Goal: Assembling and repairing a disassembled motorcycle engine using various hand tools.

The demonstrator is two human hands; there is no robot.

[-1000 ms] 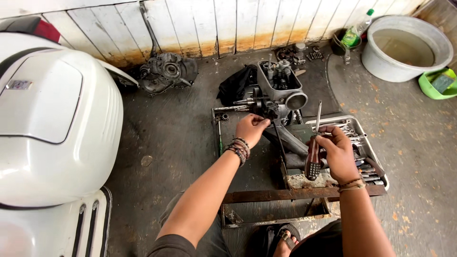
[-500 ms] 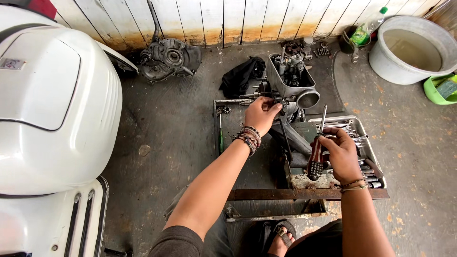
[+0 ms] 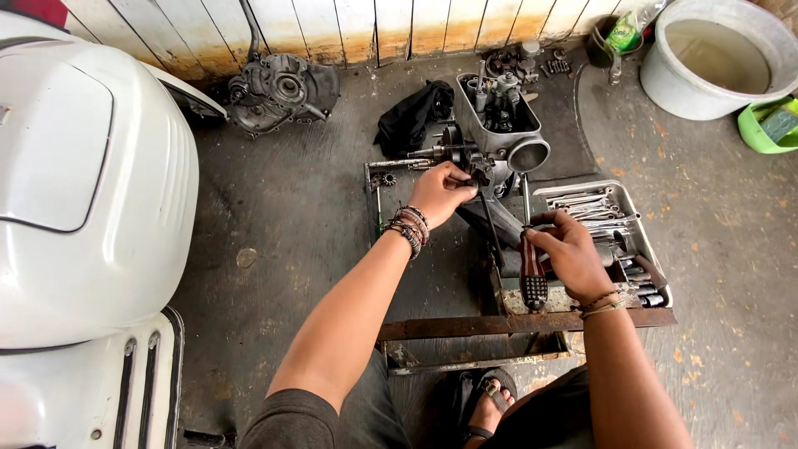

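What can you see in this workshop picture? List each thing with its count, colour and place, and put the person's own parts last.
engine block: one, grey metal, on the stand, top centre
screwdriver: one, dark red and black handle, in the right hand
tool tray: one, silver, holding wrenches, right of the engine
metal stand: one, rusty brown, before the person
black cloth: one, on the floor left of the engine
engine casing: one, dark grey, by the wooden wall
scooter body: one, white, far left
basin: one, pale grey, top right
green bowl: one, right edge
left hand: one, beaded bracelets, on the engine
right hand: one, gripping the screwdriver
sandalled foot: one, bottom centre
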